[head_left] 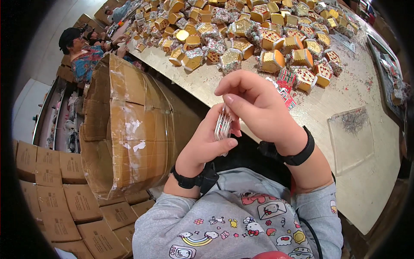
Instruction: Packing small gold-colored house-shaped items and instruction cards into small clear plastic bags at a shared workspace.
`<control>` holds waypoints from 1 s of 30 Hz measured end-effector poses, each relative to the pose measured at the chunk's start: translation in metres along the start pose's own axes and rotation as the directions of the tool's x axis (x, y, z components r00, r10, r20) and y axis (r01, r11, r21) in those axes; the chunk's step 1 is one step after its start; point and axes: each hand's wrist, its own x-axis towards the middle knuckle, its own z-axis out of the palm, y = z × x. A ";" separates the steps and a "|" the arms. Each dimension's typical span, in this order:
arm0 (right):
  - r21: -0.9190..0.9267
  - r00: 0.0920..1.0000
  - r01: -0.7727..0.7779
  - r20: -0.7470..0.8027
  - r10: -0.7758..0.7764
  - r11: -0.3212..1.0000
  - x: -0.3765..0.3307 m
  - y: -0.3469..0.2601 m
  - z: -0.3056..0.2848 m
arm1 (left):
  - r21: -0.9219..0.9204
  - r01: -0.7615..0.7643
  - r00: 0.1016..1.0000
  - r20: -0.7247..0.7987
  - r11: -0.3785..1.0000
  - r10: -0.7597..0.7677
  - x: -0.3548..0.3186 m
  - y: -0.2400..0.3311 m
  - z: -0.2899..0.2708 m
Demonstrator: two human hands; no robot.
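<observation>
In front of my chest, my left hand (207,138) is closed round a small stack of thin printed cards (222,126), held upright with their edges showing. Over the top of the stack curls my right hand (261,108), its thumb at the cards' upper edge and its index finger arched above. What its curled fingers hold, if anything, is hidden. Beyond my hands, more red, green and white printed cards (285,86) lie loose on the pale table (302,125). Behind them is a heap of small gold house-shaped ornaments (271,61) with speckled trim.
Left of the table stands a big open cardboard carton (138,125). Stacked brown boxes (82,203) fill the lower left. A clear plastic bag (352,138) lies on the table's right side, near a dark tray (386,73). Other people (86,64) sit at the far left.
</observation>
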 end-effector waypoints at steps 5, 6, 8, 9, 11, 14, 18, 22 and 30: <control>-0.175 0.997 0.080 0.019 -0.078 0.981 0.002 0.000 -0.001 | 0.202 0.160 0.985 0.027 0.966 -0.169 0.005 -0.002 -0.006; -0.177 0.996 0.085 0.018 -0.083 0.981 0.002 -0.001 0.000 | 0.244 0.131 0.984 0.083 0.961 -0.155 0.007 -0.004 -0.009; -0.398 0.991 0.136 0.061 -0.121 0.907 0.002 -0.002 -0.001 | 0.185 0.143 0.982 0.100 0.972 -0.163 0.007 -0.003 -0.009; -0.480 0.984 0.174 0.054 -0.169 0.860 0.004 0.003 -0.001 | 0.123 0.159 0.978 0.115 0.980 -0.173 0.007 -0.002 -0.009; -0.538 0.936 0.344 0.131 -0.327 0.769 0.005 0.004 0.000 | 0.100 0.159 0.977 0.129 0.982 -0.171 0.006 0.003 -0.005; -0.597 0.890 0.454 0.335 -0.309 0.662 0.001 0.000 0.004 | 0.085 0.245 0.969 -0.010 0.966 -0.245 0.001 0.011 -0.006; -0.686 0.849 0.515 0.493 -0.193 0.514 -0.002 0.010 0.006 | -0.055 0.190 0.971 0.159 0.980 -0.179 -0.009 0.004 -0.024; -0.653 0.813 0.565 0.546 -0.203 0.504 -0.004 0.012 0.004 | -0.122 0.334 0.929 0.208 0.935 -0.305 -0.011 0.007 -0.029; -0.745 0.854 0.507 0.367 -0.368 0.434 0.005 0.009 -0.002 | 0.420 -0.109 0.987 -0.064 0.901 0.149 -0.002 0.007 -0.038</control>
